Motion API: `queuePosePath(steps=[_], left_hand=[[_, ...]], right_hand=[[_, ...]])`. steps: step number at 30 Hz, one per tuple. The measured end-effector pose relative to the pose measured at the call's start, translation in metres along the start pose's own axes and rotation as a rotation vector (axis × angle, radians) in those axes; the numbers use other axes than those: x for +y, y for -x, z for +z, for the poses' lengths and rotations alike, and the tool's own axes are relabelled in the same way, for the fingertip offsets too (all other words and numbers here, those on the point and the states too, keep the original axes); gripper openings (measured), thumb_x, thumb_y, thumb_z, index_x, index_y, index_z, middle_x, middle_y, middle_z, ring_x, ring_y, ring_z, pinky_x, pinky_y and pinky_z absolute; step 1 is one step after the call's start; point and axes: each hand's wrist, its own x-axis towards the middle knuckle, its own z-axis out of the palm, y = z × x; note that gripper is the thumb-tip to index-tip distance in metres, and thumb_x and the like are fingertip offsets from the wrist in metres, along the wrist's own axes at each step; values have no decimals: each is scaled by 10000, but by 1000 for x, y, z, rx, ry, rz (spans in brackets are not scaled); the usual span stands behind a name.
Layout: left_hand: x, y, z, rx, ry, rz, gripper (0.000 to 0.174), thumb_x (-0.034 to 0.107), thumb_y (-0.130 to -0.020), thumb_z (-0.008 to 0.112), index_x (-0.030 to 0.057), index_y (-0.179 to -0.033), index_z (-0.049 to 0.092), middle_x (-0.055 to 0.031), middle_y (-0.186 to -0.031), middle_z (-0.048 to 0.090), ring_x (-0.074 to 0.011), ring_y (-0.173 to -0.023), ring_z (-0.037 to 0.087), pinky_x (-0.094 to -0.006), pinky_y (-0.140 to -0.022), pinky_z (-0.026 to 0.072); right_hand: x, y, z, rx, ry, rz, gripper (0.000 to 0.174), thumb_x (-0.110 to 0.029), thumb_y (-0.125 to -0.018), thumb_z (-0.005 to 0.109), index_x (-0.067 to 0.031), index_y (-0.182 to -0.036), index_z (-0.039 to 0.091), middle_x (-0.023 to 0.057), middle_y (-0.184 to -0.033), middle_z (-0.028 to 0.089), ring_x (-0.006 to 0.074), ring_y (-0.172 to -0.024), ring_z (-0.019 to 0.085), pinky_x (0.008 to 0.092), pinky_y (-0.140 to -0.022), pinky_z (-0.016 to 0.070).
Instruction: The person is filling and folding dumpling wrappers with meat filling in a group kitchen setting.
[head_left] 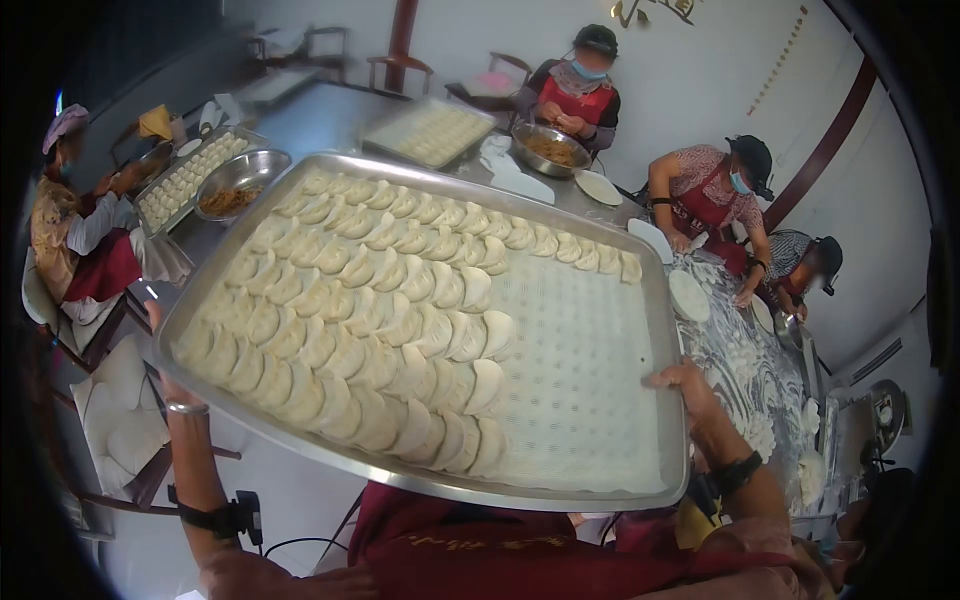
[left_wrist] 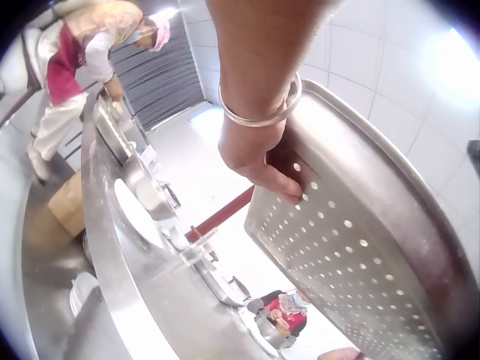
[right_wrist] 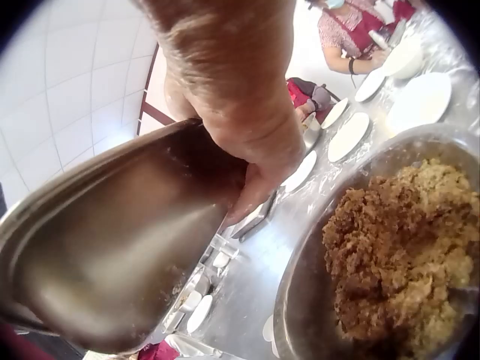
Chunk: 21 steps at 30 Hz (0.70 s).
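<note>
A large metal tray (head_left: 560,502) is held up at a tilt, with rows of pale dumplings (head_left: 345,300) over its left and middle part and a bare liner at the right. The left hand (head_left: 165,360) grips the tray's left edge; in the left wrist view that hand (left_wrist: 259,161) has fingers against the perforated underside (left_wrist: 330,232). At the right edge the right hand (head_left: 690,395) holds the rim, thumb over the inside. In the right wrist view the right hand (right_wrist: 240,127) is curled round the tray's edge (right_wrist: 112,247).
A bowl of filling (right_wrist: 405,262) sits close beside the tray. Floured table (head_left: 745,370) with white plates (head_left: 688,296) lies to the right. Further trays (head_left: 430,133) and bowls (head_left: 552,150) stand behind. Several people sit or stand around; a chair (head_left: 120,415) is at left.
</note>
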Motion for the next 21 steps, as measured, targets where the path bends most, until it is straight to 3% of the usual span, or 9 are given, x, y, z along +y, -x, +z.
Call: queuePosePath(steps=[2,5,8,13,18,21], left_hand=[[-19,-12,-43,-6,31,102,710,603,-983,409,27,-1393,475,-147,-1435,498,-303,-1280,513,-457,-1087,408],[-63,-23,36,311,92,218,707,597,-990,404,28,-1407,434,-145,-1445,473,-312,-1297,484,-441,-1103,386],[-98,-41,48,118,219,194,727,600,-978,434,33,-1432,397,-137,-1463,453,-300,-1319,463,-447,-1111,377],[-143,-65,72,76,212,103,689,491,-941,593,20,-1413,420,-138,-1421,495,-287,-1289,492,-439,-1090,401],[-177,-89,65,81,190,-71,557,254,-897,640,-18,-1355,479,-167,-1323,580,-285,-1175,590,-420,-1032,468],[-190,-114,41,3,206,-136,529,242,-892,616,-26,-1332,495,-172,-1288,598,-286,-1137,611,-422,-1007,487]], right_hand=[[12,13,-3,35,-10,17,311,-66,-710,644,83,-981,612,116,-797,646,224,-644,653,335,-602,572],[28,35,0,144,-57,-8,265,-63,-691,624,74,-917,614,123,-766,640,228,-626,642,341,-588,567],[36,60,17,224,-79,-69,205,-61,-677,603,60,-841,619,130,-743,637,232,-615,635,348,-587,561],[63,74,36,290,-164,-126,144,-51,-670,589,45,-773,623,127,-737,637,232,-628,635,350,-619,553],[75,72,69,278,-336,-149,182,-28,-688,594,66,-842,616,132,-797,649,223,-696,644,339,-697,550],[80,67,87,303,-361,-159,238,-10,-701,599,89,-918,600,133,-837,642,227,-727,646,351,-735,548]])
